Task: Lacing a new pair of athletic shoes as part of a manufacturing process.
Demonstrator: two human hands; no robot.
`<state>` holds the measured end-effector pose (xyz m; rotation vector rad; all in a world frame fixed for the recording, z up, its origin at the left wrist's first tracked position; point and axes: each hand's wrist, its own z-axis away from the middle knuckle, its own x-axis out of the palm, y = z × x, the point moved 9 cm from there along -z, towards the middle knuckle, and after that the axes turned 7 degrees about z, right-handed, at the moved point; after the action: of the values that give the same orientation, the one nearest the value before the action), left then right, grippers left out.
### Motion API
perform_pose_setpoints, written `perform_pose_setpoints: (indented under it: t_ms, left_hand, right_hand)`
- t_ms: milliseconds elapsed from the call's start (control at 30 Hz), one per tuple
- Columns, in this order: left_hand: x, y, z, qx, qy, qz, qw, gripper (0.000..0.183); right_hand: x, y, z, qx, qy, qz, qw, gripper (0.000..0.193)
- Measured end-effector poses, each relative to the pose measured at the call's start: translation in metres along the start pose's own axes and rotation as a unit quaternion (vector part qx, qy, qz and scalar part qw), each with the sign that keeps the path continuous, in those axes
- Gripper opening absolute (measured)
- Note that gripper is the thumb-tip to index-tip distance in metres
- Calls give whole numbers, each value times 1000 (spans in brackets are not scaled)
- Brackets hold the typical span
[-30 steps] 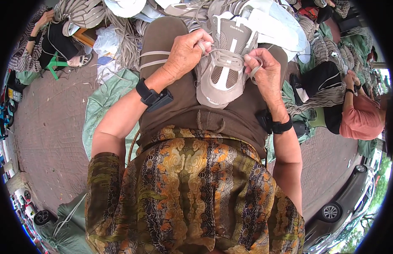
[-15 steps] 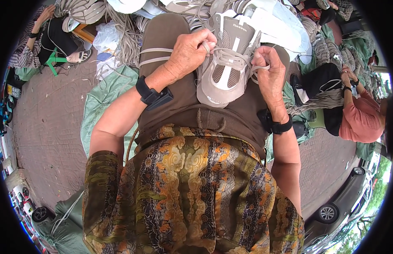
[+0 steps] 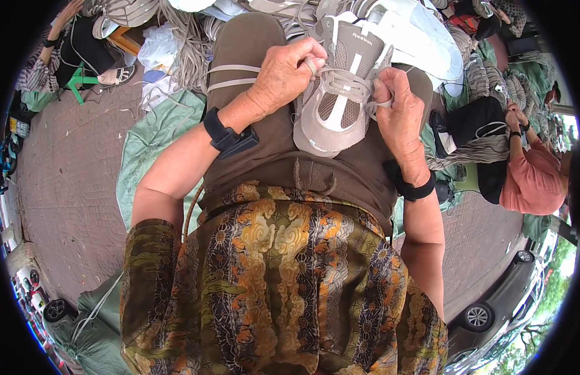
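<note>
The person has two bare hands, two black wrist straps, one grey mesh shoe between the hands, and two flat beige lace strands across one brown-trousered knee.

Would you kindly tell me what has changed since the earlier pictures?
The right hand has drawn slightly right, away from the shoe, curling tighter on its lace, whose open loop now looks smaller. Nothing was let go: the left hand still pinches lace, and the shoe stays on the lap.
</note>
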<state>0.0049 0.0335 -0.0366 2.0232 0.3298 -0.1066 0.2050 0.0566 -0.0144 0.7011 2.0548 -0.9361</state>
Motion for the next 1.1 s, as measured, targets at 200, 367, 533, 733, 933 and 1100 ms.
perform_pose_setpoints:
  t_ms: [200, 367, 533, 733, 933, 1100]
  left_hand:
    - [0, 1, 0, 0, 10, -5, 1000, 5]
    - [1, 4, 3, 13, -9, -28, 999, 4]
    - [3, 11, -1, 62, -8, -56, 996, 8]
    - [22, 18, -6, 121, -69, -191, 972, 23]
    - [37, 17, -26, 123, -180, -224, 950, 28]
    - [27, 13, -29, 93, -254, -221, 937, 28]
  right_hand:
    - [2, -21, -4, -87, 15, 112, 990, 24]
    - [1, -17, -9, -60, -15, 72, 995, 25]
    - [4, -8, -9, -26, -29, 44, 998, 16]
    - [1, -13, -13, -39, -23, 36, 998, 18]
    - [-6, -25, -18, -82, -109, 56, 989, 23]
    - [-28, -10, -24, -80, -170, 27, 982, 37]
